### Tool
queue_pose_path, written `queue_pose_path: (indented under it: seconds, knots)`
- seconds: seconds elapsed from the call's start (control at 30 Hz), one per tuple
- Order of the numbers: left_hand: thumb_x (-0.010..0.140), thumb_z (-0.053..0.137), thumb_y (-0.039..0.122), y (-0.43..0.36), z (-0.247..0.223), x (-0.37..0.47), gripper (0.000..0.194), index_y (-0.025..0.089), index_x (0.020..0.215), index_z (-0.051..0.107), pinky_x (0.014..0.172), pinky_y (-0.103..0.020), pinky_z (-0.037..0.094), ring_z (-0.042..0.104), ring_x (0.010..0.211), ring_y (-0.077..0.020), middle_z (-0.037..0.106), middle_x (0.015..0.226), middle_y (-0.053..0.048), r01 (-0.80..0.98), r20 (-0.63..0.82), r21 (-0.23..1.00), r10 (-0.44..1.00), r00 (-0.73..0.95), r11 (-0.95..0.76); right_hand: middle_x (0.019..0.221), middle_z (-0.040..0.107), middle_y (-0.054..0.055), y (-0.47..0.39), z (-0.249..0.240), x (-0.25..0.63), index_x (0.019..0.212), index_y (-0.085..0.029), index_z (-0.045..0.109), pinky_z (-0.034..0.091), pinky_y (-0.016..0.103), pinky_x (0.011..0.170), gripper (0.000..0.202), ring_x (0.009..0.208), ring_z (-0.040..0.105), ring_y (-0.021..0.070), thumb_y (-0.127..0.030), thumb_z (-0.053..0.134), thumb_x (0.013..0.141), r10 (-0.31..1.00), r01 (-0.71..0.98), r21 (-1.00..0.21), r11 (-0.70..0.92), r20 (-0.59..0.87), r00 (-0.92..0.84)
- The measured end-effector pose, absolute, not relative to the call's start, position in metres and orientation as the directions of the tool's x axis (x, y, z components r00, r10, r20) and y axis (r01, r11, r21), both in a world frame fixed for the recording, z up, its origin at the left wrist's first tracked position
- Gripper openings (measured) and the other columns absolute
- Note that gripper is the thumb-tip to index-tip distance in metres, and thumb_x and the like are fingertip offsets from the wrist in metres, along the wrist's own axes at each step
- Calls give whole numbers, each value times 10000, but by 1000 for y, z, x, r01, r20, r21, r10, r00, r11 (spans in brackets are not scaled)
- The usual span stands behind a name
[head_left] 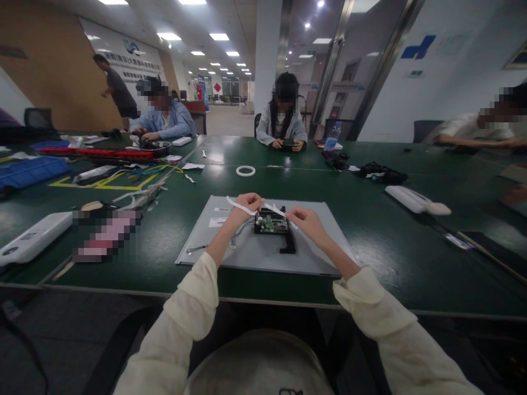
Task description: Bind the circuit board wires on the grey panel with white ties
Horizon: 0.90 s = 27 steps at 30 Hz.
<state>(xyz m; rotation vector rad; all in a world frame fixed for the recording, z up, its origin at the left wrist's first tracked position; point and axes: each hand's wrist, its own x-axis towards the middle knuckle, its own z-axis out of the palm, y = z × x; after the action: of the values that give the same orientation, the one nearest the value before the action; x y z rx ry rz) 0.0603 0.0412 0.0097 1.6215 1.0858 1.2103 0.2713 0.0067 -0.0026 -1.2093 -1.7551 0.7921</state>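
Both my hands pinch a narrow white strip of tape (273,209), stretched between them above a green circuit board (269,224). My left hand (248,203) has its fingers pressed together on the strip, and a loose end trails out to its left. At the other side, my right hand (303,219) grips the strip between thumb and fingers. The circuit board sits in a black bracket (289,241) on a flat grey panel (247,258). Thin grey wires (237,235) run from the board's left side, partly behind my left forearm.
A white tape roll (246,171) lies beyond the panel. White devices (39,236) and a pinkish blurred item (107,235) are at left, near a blue tray (33,171). Another white device (405,199) rests at right. Several people sit around the green table (197,189).
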Motion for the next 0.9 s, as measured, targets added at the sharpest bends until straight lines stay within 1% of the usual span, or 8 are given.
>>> queue_pose_path:
  seconds: [0.2,0.37,0.6,0.77,0.9]
  knots:
    - [722,580,354,46,5,58,251,136,600,554,443,-189,340,446,422,-69,525,471,29,217,319,912,935,156,-347,577,515,-11,3,1,270,642,-153,576,312,232,556,297,570,452,115,-430,560,748,941,443,-831,337,287,-178]
    - [758,538,382,46,4,57,288,142,601,557,468,-193,355,465,441,-78,547,487,21,266,332,892,930,157,-364,569,508,-14,5,-2,270,637,-155,576,307,231,548,294,562,444,112,-425,555,750,940,459,-820,342,295,-173]
    - [780,505,386,43,2,57,305,145,599,554,459,-186,348,463,432,-76,550,489,23,353,324,863,932,164,-362,544,485,-21,7,-4,272,610,-156,561,296,229,535,299,539,421,105,-427,557,735,940,481,-809,338,313,-133]
    - [785,493,366,38,-2,61,305,145,586,560,482,-186,341,484,484,-82,560,516,19,465,364,787,913,183,-406,513,462,-24,6,-2,273,570,-158,532,283,228,514,341,516,403,99,-461,565,724,944,538,-785,306,325,-62]
    - [767,517,350,32,-2,69,276,144,592,569,488,-193,317,480,515,-90,536,511,25,553,391,717,902,184,-424,493,462,-23,4,1,274,546,-161,521,278,230,511,344,503,403,97,-452,572,721,926,629,-709,320,374,-49]
